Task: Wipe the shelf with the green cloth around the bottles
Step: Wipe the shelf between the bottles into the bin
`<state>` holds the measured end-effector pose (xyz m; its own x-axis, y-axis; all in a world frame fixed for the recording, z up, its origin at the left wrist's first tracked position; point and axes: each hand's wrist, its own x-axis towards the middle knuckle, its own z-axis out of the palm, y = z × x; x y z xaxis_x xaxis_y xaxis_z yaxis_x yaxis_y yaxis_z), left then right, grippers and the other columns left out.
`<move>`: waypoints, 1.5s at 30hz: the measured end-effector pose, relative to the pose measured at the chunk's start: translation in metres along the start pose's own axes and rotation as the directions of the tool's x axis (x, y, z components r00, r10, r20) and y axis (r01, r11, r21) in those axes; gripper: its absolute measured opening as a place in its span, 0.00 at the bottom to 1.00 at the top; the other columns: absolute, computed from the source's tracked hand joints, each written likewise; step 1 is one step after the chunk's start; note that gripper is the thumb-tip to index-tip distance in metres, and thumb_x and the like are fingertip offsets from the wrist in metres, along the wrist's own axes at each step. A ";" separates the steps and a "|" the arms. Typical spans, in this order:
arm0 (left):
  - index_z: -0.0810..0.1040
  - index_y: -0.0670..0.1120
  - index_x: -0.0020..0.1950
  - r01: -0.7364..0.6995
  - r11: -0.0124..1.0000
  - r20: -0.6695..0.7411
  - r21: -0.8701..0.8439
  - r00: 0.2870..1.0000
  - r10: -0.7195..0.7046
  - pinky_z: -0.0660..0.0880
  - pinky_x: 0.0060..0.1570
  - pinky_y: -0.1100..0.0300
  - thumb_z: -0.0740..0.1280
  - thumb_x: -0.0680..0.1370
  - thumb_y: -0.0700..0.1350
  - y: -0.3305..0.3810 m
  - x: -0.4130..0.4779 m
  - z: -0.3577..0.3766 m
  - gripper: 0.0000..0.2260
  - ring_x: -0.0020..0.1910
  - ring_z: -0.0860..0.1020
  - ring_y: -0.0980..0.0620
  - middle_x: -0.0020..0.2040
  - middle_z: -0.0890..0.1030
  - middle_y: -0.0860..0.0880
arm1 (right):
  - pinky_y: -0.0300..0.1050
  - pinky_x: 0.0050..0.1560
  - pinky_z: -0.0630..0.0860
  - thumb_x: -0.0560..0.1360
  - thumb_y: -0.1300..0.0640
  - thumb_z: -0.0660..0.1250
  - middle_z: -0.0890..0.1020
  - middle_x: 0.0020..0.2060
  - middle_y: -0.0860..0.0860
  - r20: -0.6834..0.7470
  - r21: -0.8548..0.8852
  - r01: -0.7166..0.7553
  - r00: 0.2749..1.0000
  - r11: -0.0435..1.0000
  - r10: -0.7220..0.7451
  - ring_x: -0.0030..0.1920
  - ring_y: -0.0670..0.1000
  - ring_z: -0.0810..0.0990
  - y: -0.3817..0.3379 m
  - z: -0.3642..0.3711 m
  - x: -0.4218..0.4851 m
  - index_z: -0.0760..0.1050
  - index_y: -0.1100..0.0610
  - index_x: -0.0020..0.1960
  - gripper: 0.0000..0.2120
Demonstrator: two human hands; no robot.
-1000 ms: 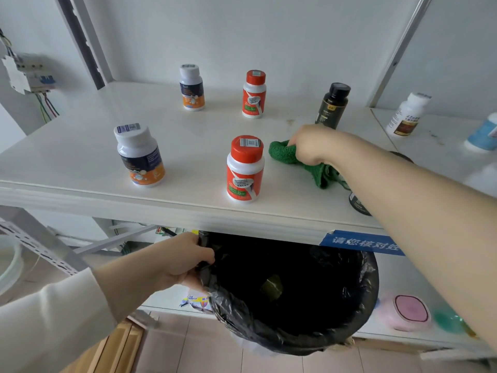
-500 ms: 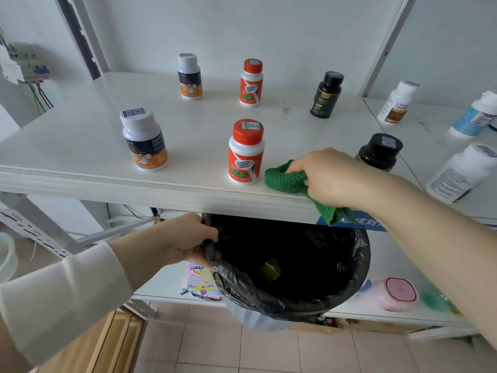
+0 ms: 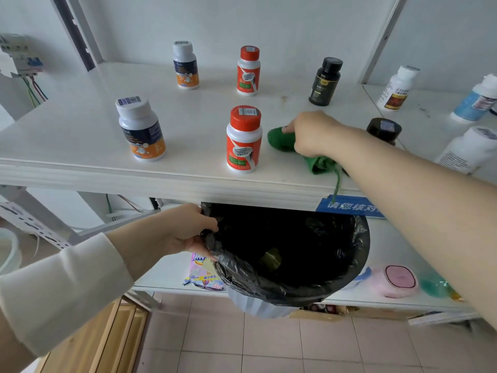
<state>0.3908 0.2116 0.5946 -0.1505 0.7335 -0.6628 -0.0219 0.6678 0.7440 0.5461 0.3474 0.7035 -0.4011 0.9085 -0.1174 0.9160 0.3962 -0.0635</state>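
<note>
Standing on the shelf (image 3: 80, 125): two red-capped bottles (image 3: 244, 138), two white-capped orange-labelled bottles (image 3: 141, 129), two black bottles (image 3: 325, 81), three white bottles far right (image 3: 398, 88).

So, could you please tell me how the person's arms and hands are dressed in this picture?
The left hand is bare, with no glove or ring visible; its forearm is covered by a long white sleeve ending short of the wrist. The right hand is bare too, and no sleeve shows on the visible part of that arm.

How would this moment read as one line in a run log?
stage: wiping shelf | right hand: pressing green cloth beside near red-capped bottle | left hand: gripping black bin liner below
</note>
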 end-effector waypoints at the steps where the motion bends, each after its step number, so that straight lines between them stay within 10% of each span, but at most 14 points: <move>1: 0.71 0.32 0.50 -0.001 1.000 0.003 -0.005 1.000 0.001 0.80 0.26 0.52 0.58 0.76 0.29 0.000 -0.001 0.000 0.05 0.23 0.79 0.47 0.42 0.75 0.37 | 0.45 0.55 0.72 0.73 0.67 0.58 0.72 0.64 0.59 0.015 -0.011 0.016 1.000 1.000 -0.015 0.59 0.59 0.74 0.001 0.003 -0.001 0.68 0.56 0.68 0.24; 9: 0.71 0.34 0.46 -0.005 0.999 0.001 -0.037 1.000 0.005 0.79 0.26 0.50 0.59 0.76 0.29 -0.002 -0.005 0.001 0.03 0.23 0.80 0.48 0.44 0.74 0.38 | 0.42 0.52 0.70 0.75 0.67 0.55 0.72 0.65 0.57 0.101 -0.046 0.203 0.975 0.978 -0.197 0.57 0.58 0.75 0.007 0.007 -0.073 0.67 0.45 0.68 0.26; 15: 0.71 0.34 0.44 0.001 0.999 0.011 -0.054 1.000 0.000 0.79 0.26 0.50 0.59 0.76 0.29 -0.006 -0.011 0.002 0.03 0.23 0.80 0.47 0.41 0.75 0.39 | 0.40 0.40 0.69 0.76 0.63 0.58 0.77 0.53 0.59 -0.039 0.049 -0.005 0.999 0.999 0.007 0.44 0.56 0.71 0.023 -0.024 -0.074 0.74 0.54 0.62 0.17; 19: 0.70 0.36 0.40 -0.006 0.998 -0.014 -0.064 1.000 0.005 0.78 0.25 0.51 0.59 0.76 0.29 -0.008 -0.014 0.004 0.07 0.21 0.79 0.49 0.37 0.75 0.40 | 0.48 0.54 0.73 0.75 0.65 0.57 0.74 0.60 0.63 -0.183 0.066 -0.066 0.980 0.996 0.077 0.56 0.61 0.75 0.013 -0.022 -0.038 0.71 0.62 0.64 0.18; 24: 0.70 0.36 0.40 -0.009 0.998 -0.017 -0.065 1.000 0.007 0.78 0.27 0.50 0.59 0.76 0.29 -0.007 -0.015 0.005 0.07 0.21 0.79 0.49 0.38 0.75 0.40 | 0.44 0.59 0.69 0.76 0.64 0.58 0.68 0.69 0.57 -0.006 0.112 0.064 0.998 0.992 -0.063 0.62 0.59 0.72 0.006 0.011 -0.024 0.65 0.51 0.70 0.24; 31: 0.72 0.35 0.42 -0.015 0.998 -0.022 -0.062 1.000 0.014 0.79 0.30 0.50 0.59 0.76 0.29 -0.008 -0.012 0.004 0.05 0.24 0.80 0.48 0.41 0.76 0.39 | 0.38 0.46 0.70 0.75 0.64 0.59 0.77 0.61 0.55 0.023 0.054 0.207 0.978 0.977 -0.209 0.39 0.53 0.74 0.019 0.019 -0.075 0.71 0.44 0.65 0.23; 36: 0.72 0.32 0.49 -0.011 0.999 -0.016 -0.053 1.000 0.011 0.79 0.34 0.47 0.60 0.75 0.29 -0.005 -0.010 0.002 0.05 0.26 0.81 0.46 0.48 0.76 0.36 | 0.36 0.38 0.68 0.76 0.62 0.60 0.77 0.60 0.54 -0.034 0.278 0.011 0.999 0.961 -0.001 0.48 0.52 0.73 0.030 -0.012 -0.070 0.73 0.47 0.63 0.19; 41: 0.73 0.31 0.53 -0.002 0.998 0.013 -0.059 1.000 0.003 0.80 0.33 0.48 0.59 0.75 0.29 -0.006 -0.005 -0.001 0.08 0.27 0.80 0.46 0.48 0.76 0.36 | 0.41 0.53 0.72 0.75 0.65 0.60 0.75 0.62 0.56 -0.196 0.472 -0.098 0.957 0.876 0.213 0.57 0.57 0.76 0.024 -0.036 -0.016 0.70 0.56 0.66 0.20; 45: 0.74 0.31 0.53 0.016 0.998 0.044 -0.063 0.999 -0.013 0.81 0.31 0.50 0.59 0.75 0.28 -0.006 -0.001 -0.003 0.08 0.32 0.80 0.44 0.46 0.78 0.35 | 0.41 0.43 0.67 0.76 0.67 0.57 0.76 0.51 0.59 -0.257 0.254 -0.141 0.944 0.957 0.207 0.48 0.55 0.74 0.011 -0.047 0.038 0.70 0.64 0.63 0.16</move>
<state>0.3877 0.2064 0.5906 -0.1067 0.7297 -0.6754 -0.0866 0.6699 0.7374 0.5416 0.3929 0.7449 -0.1857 0.9739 0.1307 0.9301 0.2171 -0.2962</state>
